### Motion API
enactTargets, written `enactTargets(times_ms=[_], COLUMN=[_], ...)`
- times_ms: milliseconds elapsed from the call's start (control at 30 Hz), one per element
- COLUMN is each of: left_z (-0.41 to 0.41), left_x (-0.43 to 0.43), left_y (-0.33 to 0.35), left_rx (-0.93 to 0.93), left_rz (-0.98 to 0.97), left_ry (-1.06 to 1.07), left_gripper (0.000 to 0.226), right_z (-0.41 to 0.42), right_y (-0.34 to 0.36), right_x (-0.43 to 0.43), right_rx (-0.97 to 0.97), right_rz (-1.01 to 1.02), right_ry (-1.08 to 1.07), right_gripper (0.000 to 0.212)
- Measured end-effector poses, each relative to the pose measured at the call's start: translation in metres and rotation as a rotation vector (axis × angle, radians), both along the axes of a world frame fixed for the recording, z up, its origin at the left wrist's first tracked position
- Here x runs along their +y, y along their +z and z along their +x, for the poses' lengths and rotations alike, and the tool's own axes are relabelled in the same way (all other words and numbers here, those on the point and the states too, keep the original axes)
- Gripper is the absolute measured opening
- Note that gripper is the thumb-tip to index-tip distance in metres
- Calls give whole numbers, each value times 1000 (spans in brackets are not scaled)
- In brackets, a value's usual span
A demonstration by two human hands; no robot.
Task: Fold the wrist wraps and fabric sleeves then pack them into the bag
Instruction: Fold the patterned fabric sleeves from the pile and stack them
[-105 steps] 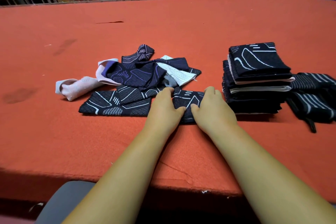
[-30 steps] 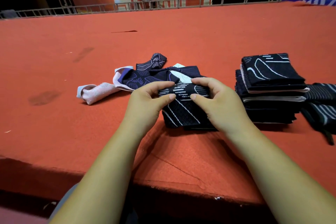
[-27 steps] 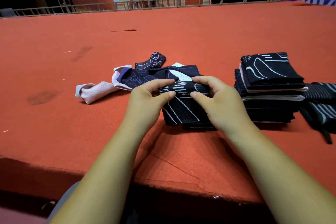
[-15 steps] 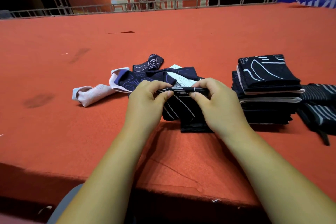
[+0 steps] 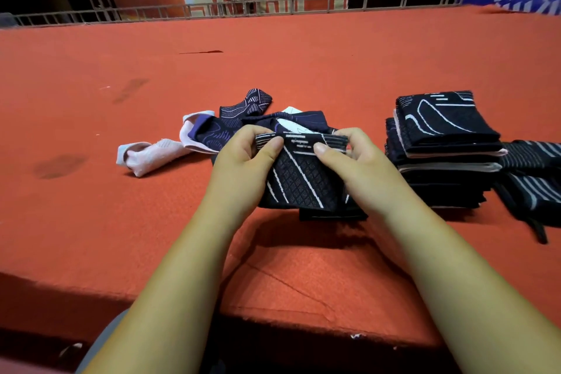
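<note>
the left hand (image 5: 243,161) and right hand (image 5: 361,161) both pinch the top edge of a folded dark sleeve (image 5: 303,188), with the thumbs on its near face and the fingers curled behind it. the sleeve hangs between them just left of the stack (image 5: 440,130), its lower end down by the red table (image 5: 151,222). a loose pile (image 5: 212,133) lies further left of the stack, behind the hands.

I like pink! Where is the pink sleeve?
In the head view, the pink sleeve lies on the red table, left of the left hand, beside the loose pile.
</note>
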State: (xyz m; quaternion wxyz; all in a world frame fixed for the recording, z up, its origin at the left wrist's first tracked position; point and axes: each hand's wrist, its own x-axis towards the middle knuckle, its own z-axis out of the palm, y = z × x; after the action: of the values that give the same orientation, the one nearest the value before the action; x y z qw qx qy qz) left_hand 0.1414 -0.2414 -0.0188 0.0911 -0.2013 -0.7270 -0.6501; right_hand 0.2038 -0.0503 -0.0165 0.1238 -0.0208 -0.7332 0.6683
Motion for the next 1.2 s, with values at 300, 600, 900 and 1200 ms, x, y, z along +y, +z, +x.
enactTargets(times_ms=[300, 600, 900, 1200], left_z=[1, 5, -6, -5], left_x=[13, 24, 42, 48], left_y=[-7, -14, -28, -48], left_rx=[-211, -361, -386, -182], left_rz=[67, 54, 99, -384], left_ry=[-31, -126, -13, 95], left_gripper=[20, 34, 41, 50], right_z=[-5, -11, -11, -11], right_y=[-8, -15, -14, -34], right_x=[0, 10, 22, 19], right_rx=[-45, -105, -120, -302], right_rz=[35, 41, 418, 843], right_ry=[-110, -243, -333, -307], right_gripper=[14, 37, 62, 49])
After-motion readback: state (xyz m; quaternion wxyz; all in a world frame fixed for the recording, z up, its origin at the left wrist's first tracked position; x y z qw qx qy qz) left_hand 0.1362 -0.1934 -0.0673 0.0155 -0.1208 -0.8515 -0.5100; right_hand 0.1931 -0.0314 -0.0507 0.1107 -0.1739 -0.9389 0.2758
